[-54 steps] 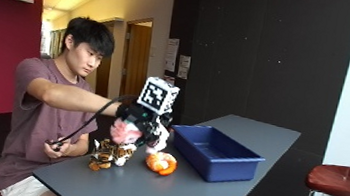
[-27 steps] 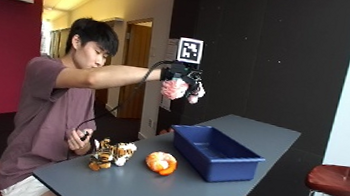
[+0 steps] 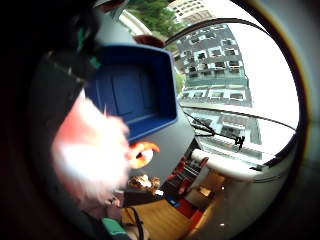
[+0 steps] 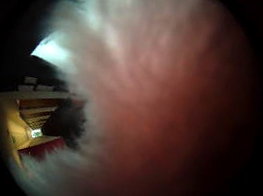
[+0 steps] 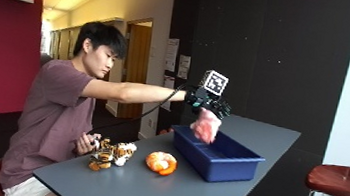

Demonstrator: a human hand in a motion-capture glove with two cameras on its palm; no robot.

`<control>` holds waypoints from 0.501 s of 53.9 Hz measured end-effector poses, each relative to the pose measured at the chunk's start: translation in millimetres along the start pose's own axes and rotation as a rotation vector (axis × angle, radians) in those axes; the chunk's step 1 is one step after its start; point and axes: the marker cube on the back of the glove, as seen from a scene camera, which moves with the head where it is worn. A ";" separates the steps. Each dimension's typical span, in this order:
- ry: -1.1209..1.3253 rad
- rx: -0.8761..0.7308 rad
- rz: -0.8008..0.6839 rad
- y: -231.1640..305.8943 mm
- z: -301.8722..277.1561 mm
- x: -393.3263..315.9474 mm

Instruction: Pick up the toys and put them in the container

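Observation:
In the outside view my gloved right hand (image 5: pixel 206 102) grips a pink and white plush toy (image 5: pixel 206 125), which hangs just above the near end of the blue container (image 5: pixel 222 160). The toy fills the thumb side palm view (image 4: pixel 170 109) and blurs across the little finger side palm view (image 3: pixel 92 150), with the container (image 3: pixel 135 95) below it. Left of the container, an orange plush toy (image 5: pixel 162 163) (image 3: pixel 142 152) lies on the grey table (image 5: pixel 150 190). A striped tiger toy (image 5: pixel 111 153) (image 3: pixel 142 182) sits further left, and the bare left hand (image 5: pixel 85 143) touches it.
The container stands near the middle of the narrow table, with bare tabletop in front of the toys and beyond the container. A red stool (image 5: pixel 342 181) stands at the right, past the table's edge. A dark wall runs behind the table.
The hand lifted the pink toy from the table beside the tiger toy, swung it high, and has now come down over the container. The orange and tiger toys have not moved.

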 end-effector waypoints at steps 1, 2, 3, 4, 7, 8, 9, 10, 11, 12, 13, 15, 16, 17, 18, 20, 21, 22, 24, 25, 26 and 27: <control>-0.013 -0.034 -0.007 -1.1 3.0 -2.7; -0.021 -0.050 -0.008 -2.1 4.9 -4.8; -0.023 -0.053 -0.004 -3.1 6.0 -6.4; -0.021 -0.046 -0.001 -4.1 6.4 -7.7; -0.022 -0.009 -0.012 -3.5 4.8 -6.7; -0.029 -0.003 -0.011 -2.4 3.8 -4.5; -0.040 0.000 0.007 -1.8 2.4 -2.5; -0.057 0.001 0.042 -2.0 0.7 -1.2; -0.074 0.001 0.081 -2.1 -1.1 -0.1; -0.084 0.002 0.100 -1.2 -2.7 1.7; -0.083 0.004 0.086 1.4 -3.8 4.5; -0.061 0.011 0.011 9.1 -5.1 11.9; -0.052 0.015 -0.016 12.5 -5.8 15.6; -0.047 0.019 -0.028 15.4 -6.6 19.0; -0.048 0.023 -0.023 17.7 -7.6 22.1; -0.066 0.029 0.038 20.0 -10.4 26.2; -0.080 0.031 0.076 21.0 -11.9 27.3; -0.089 0.034 0.092 23.1 -13.1 28.4; -0.082 0.040 0.034 32.0 -14.0 32.4; -0.070 0.041 -0.005 37.2 -13.9 35.0; -0.059 0.041 -0.028 41.8 -13.7 37.6; -0.049 0.039 -0.035 45.6 -13.6 40.0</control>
